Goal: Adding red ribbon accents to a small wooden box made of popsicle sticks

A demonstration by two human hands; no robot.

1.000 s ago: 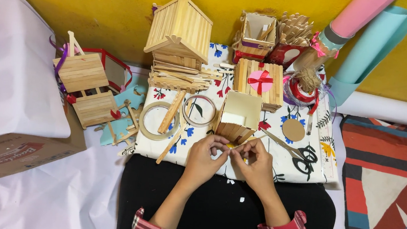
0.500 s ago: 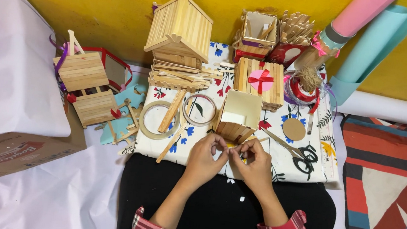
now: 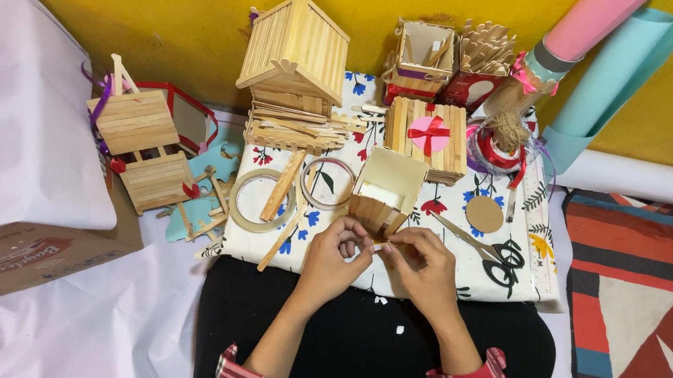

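My left hand (image 3: 332, 256) and right hand (image 3: 421, 265) pinch tiny pale scrap together, fingertips meeting, just below open square box of wooden craft sticks (image 3: 386, 190) on floral white cloth (image 3: 448, 224).

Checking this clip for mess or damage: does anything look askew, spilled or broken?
Nothing looks broken. The open stick box lies tipped on its side by both hands, left hand and right hand. Loose sticks lie crossed over the tape rings, and small white scraps dot the black lap.
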